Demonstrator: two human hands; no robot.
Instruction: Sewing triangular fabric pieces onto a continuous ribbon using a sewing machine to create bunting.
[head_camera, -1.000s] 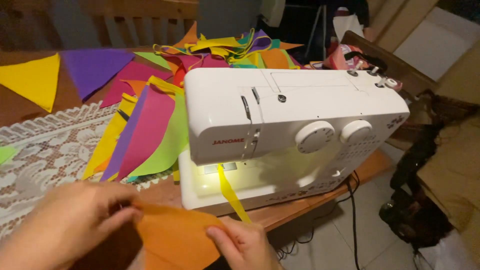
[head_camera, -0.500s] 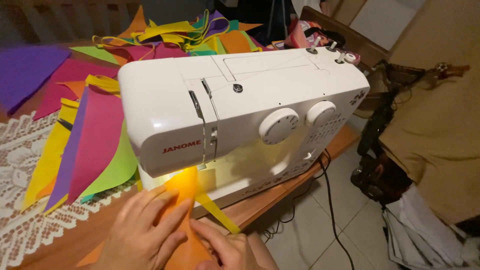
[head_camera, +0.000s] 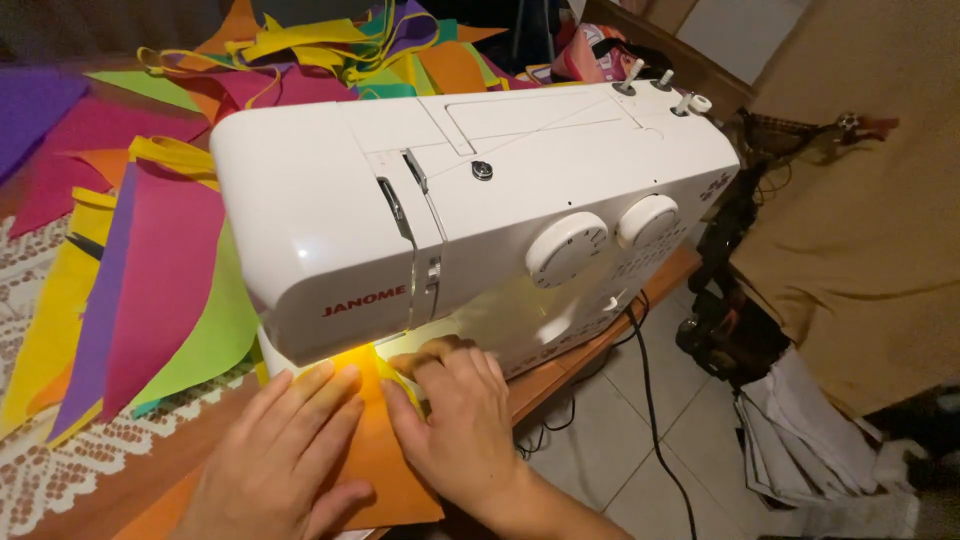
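Observation:
A white sewing machine (head_camera: 470, 190) stands on a wooden table, its lamp lit under the arm. An orange felt piece (head_camera: 385, 465) lies on the machine bed in front of me, and its tip reaches under the arm. My left hand (head_camera: 275, 455) lies flat on the orange felt, fingers spread. My right hand (head_camera: 460, 415) presses on the felt and on a yellow ribbon strip (head_camera: 392, 372) at the felt's edge, fingertips close to the needle area. The needle itself is hidden by the machine's arm.
Pink, purple, yellow and green felt triangles (head_camera: 150, 290) are stacked left of the machine on a white lace cloth (head_camera: 60, 470). More coloured pennants on yellow ribbon (head_camera: 330, 50) are heaped behind. A black cable (head_camera: 650, 400) hangs off the table edge. Brown cloth (head_camera: 860, 220) drapes at right.
The view has closed in on the machine. Both hands have pushed the orange felt and the yellow ribbon forward under the arm, and my right hand now rests on the ribbon.

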